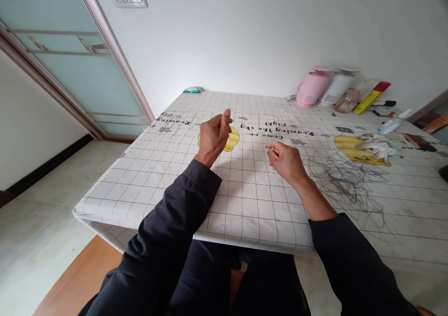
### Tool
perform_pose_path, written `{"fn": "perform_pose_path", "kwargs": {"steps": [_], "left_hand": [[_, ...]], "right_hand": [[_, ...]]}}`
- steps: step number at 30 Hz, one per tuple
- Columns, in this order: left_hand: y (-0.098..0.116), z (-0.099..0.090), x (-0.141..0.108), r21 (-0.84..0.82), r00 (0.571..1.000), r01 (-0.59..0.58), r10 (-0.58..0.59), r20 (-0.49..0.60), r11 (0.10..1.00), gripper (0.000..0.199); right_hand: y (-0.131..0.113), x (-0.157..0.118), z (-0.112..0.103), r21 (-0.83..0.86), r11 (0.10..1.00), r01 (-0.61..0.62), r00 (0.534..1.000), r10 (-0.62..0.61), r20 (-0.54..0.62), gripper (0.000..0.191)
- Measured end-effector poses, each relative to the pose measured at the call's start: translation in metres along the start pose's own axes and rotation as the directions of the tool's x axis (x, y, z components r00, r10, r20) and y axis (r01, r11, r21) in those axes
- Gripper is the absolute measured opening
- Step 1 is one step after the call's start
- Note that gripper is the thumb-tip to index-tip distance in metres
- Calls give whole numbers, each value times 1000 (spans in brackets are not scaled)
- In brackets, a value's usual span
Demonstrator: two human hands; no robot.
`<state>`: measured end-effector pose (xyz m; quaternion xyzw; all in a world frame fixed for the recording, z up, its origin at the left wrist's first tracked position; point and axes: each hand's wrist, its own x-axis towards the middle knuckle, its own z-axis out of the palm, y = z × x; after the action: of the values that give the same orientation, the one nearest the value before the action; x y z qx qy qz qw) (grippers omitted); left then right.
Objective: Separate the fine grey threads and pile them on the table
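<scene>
My left hand [214,136] hides most of its own curled fingers and part of a yellow printed figure [233,139] behind it. Whether anything sits between the fingertips of my right hand [287,161] is too small to tell. In the tangle of thin wire [350,180], I cannot follow single strands. The right edge cuts off a dark object [444,173]; the left edge crops the glass door [70,78].

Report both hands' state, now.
Left hand: partly curled; whether it holds anything cannot be told.
Right hand: pinched closed; anything held is too small to tell.
</scene>
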<state>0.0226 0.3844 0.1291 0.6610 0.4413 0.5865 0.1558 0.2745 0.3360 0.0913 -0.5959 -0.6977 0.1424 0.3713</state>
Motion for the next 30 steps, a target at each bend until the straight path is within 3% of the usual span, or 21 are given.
{"fn": "perform_pose_path", "kwargs": {"steps": [4,8,11,13,18,25,30], "left_hand": [[1,17,-17,102,986,-123,110,125,987,69],[-5,32,-29,276,948,-301,255,190,913,31],[-12,35,-28,336,900,-423,345,268,841,50],[-16,35,-26,353,867,-473,356,348,807,50],[-20,30,-20,392,847,-492,322,424,778,33],[-20,15,-15,315,805,-446,221,551,837,41],[-19,16,-17,248,819,-383,203,537,890,43]], "right_hand": [[6,3,-2,-41,999,-32,997,30,-69,26],[9,5,-1,-200,980,4,991,-31,-131,25],[6,4,1,-292,955,47,987,-90,-136,26],[3,1,4,-291,954,71,986,-111,-124,27],[-7,-7,11,-189,974,123,990,-133,-38,25],[-11,-12,14,-128,982,136,991,-135,16,26],[-17,-14,20,-74,993,88,994,-83,65,26]]}}
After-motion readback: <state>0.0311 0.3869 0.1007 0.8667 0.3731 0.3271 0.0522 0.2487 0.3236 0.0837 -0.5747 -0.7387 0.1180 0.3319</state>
